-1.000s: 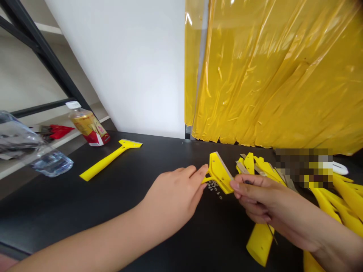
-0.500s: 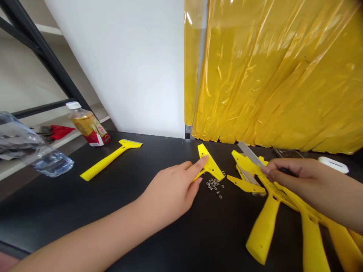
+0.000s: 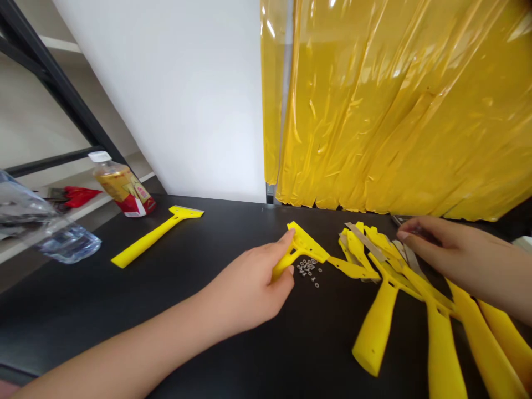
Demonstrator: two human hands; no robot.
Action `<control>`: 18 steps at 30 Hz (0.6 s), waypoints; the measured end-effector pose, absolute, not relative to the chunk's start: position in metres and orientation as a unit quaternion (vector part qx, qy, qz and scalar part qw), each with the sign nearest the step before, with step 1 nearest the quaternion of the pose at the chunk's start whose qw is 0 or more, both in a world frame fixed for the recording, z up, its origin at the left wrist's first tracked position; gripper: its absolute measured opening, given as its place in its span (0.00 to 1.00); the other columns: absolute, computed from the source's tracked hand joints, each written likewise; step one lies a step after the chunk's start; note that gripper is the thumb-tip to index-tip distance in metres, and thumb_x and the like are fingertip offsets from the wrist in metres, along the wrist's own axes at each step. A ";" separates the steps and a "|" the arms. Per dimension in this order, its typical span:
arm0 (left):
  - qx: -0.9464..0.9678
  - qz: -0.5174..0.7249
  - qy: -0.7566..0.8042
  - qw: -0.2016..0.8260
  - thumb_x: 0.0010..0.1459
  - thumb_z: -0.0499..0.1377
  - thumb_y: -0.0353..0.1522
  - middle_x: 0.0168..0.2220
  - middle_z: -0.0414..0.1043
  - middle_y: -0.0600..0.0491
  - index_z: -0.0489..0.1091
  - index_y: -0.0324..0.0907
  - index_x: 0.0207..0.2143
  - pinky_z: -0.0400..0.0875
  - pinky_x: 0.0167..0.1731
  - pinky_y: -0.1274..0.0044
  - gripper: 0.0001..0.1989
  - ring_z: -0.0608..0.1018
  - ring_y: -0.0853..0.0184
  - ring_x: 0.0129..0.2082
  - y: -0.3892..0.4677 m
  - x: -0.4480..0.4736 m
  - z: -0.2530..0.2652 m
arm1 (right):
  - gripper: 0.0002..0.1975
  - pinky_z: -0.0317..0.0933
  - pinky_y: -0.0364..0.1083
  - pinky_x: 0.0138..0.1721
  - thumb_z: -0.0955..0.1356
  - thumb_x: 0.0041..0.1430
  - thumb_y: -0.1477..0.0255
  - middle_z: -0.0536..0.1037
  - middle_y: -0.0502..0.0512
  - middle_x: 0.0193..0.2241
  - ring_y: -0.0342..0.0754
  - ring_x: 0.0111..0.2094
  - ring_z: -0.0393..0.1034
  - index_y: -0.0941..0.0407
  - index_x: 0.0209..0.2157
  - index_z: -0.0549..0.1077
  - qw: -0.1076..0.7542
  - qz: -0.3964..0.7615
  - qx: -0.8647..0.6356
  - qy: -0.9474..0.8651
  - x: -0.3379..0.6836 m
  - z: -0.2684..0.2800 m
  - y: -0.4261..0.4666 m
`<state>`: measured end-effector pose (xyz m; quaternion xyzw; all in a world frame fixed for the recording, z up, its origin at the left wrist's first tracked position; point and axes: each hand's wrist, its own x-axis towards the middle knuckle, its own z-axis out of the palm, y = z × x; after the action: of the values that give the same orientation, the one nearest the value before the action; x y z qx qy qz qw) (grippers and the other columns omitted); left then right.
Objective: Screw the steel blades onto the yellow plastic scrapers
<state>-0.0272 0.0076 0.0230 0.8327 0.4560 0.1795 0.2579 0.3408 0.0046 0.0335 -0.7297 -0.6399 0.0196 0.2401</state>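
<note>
My left hand (image 3: 257,277) is closed around the handle of a yellow scraper (image 3: 308,244), its thumb and index finger near the head. Beside that head lies a small heap of nuts and screws (image 3: 308,267). My right hand (image 3: 449,244) hovers over the far right of a pile of yellow scraper handles (image 3: 376,330); its thumb and index finger are apart, and the other fingers are partly hidden. A flat metal blade (image 3: 366,241) rests on top of the pile. Below the right fingertips shows another grey blade (image 3: 413,259). A loose yellow cover plate (image 3: 353,269) lies at the pile's left end.
Another yellow scraper (image 3: 153,238) lies on the black table (image 3: 174,310) at left. Behind it stand a drink bottle (image 3: 124,188) and a clear plastic bottle (image 3: 66,238). A white panel (image 3: 178,100) and yellow plastic sheeting (image 3: 394,111) border the back.
My right hand has let go of the blade, which now lies on the pile, and has moved up and slightly right. My left hand's index finger has drawn back from the scraper head.
</note>
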 end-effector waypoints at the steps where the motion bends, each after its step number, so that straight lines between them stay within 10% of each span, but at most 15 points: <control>1: 0.816 0.190 0.453 0.305 0.72 0.54 0.36 0.61 0.79 0.43 0.57 0.45 0.78 0.80 0.54 0.61 0.34 0.84 0.55 0.52 0.005 -0.025 0.023 | 0.16 0.70 0.60 0.44 0.67 0.62 0.50 0.86 0.54 0.36 0.62 0.37 0.81 0.44 0.39 0.82 0.238 0.030 -0.735 -0.634 0.340 0.039 0.002; 7: 0.711 0.200 0.418 0.529 0.71 0.54 0.34 0.57 0.80 0.48 0.58 0.54 0.77 0.81 0.38 0.71 0.34 0.83 0.63 0.40 -0.012 0.017 0.020 | 0.17 0.68 0.59 0.50 0.65 0.67 0.52 0.86 0.50 0.47 0.60 0.47 0.80 0.42 0.49 0.80 0.331 0.001 -0.715 -0.615 0.327 0.062 -0.012; 12: 0.756 0.201 0.375 0.498 0.69 0.58 0.41 0.56 0.79 0.45 0.56 0.48 0.78 0.79 0.34 0.71 0.38 0.81 0.64 0.35 -0.012 0.080 0.026 | 0.15 0.66 0.55 0.46 0.67 0.69 0.58 0.85 0.54 0.43 0.58 0.43 0.80 0.47 0.50 0.81 0.368 0.021 -0.706 -0.605 0.313 0.068 -0.012; 18: 0.828 0.175 0.323 0.424 0.69 0.59 0.43 0.68 0.71 0.37 0.57 0.41 0.77 0.79 0.55 0.59 0.39 0.78 0.45 0.63 -0.003 0.131 0.037 | 0.15 0.66 0.52 0.43 0.66 0.71 0.60 0.86 0.57 0.44 0.58 0.44 0.79 0.50 0.50 0.80 0.360 0.058 -0.692 -0.623 0.306 0.069 -0.010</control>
<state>0.1311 -0.0030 0.0375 0.8275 0.3233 0.1754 0.4242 0.3056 -0.0097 0.0694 -0.6917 -0.6234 0.0576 0.3601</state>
